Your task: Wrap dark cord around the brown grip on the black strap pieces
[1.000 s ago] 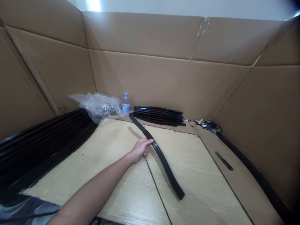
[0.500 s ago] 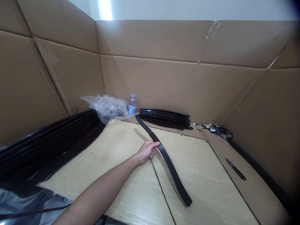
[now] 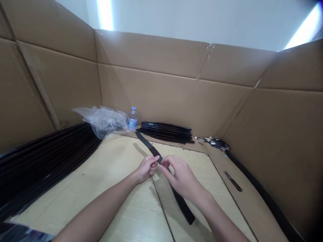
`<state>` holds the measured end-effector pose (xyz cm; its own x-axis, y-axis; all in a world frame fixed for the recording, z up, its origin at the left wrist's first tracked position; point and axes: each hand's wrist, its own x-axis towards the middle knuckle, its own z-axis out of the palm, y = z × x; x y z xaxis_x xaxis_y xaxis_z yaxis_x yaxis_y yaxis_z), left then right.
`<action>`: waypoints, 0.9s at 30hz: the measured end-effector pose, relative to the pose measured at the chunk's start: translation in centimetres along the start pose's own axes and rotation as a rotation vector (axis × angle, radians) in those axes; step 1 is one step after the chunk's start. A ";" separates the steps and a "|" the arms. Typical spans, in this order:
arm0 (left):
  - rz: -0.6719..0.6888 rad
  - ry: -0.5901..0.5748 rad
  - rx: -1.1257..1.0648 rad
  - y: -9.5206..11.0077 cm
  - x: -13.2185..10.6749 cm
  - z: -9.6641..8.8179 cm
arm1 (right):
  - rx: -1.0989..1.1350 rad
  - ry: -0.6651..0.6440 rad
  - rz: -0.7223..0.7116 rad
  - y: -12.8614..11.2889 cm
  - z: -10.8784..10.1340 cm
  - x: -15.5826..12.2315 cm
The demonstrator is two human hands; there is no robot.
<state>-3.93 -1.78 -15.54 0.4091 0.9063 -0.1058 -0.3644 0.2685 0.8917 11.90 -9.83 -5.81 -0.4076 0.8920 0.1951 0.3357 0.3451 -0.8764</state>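
Note:
A long, curved black strip (image 3: 183, 207) slants over the pale board, its far end near the bundle at the back. A dull, darker band (image 3: 154, 152) crosses it just beyond my hands. My left hand (image 3: 146, 168) is closed, pinching the strip's left edge between thumb and fingers beside that band. From the right, my right hand (image 3: 182, 176) reaches over the strip, its thumb and fingertips pinched together at the strip close to my left fingertips. The right hand covers the strip's middle, so its exact contact is partly hidden.
A bundle of black strips (image 3: 166, 132) lies along the back, beside a water bottle (image 3: 132, 119) and a crumpled plastic bag (image 3: 104, 122). More long black strips (image 3: 50, 161) fill the left side. A small knife-like tool (image 3: 233, 181) lies at right. Cardboard walls (image 3: 151, 87) enclose the table.
My right hand has come into view from the lower right and reached the strip next to my left hand. The left keeps its pinch. The whole view has shifted slightly.

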 end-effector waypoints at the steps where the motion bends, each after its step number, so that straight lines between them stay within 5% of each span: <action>1: 0.010 -0.032 -0.017 0.0 0.2 0.0 | -0.101 0.166 0.034 1.3 -0.4 0.4; 3: 0.033 -0.104 -0.069 0.1 0.7 0.0 | -0.069 0.259 0.180 4.0 -1.0 0.7; 6: 0.068 -0.141 -0.116 0.3 1.9 0.0 | 0.438 0.040 0.501 7.2 -0.9 0.4; 9: 0.063 -0.132 -0.092 0.4 3.0 0.1 | 0.687 -0.064 0.686 9.0 -0.5 0.0; 19: -0.077 -0.211 -0.099 -0.3 2.5 -0.1 | 1.299 -0.253 0.531 10.4 0.2 -0.8; 27: -0.116 -0.091 -0.034 -0.1 2.2 0.6 | 1.223 -0.145 0.643 8.5 0.1 -1.4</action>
<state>-2.55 -0.03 -15.58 0.5240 0.8355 -0.1653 -0.3378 0.3821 0.8602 15.27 -8.17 -13.52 -0.5754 0.7314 -0.3659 -0.4221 -0.6488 -0.6331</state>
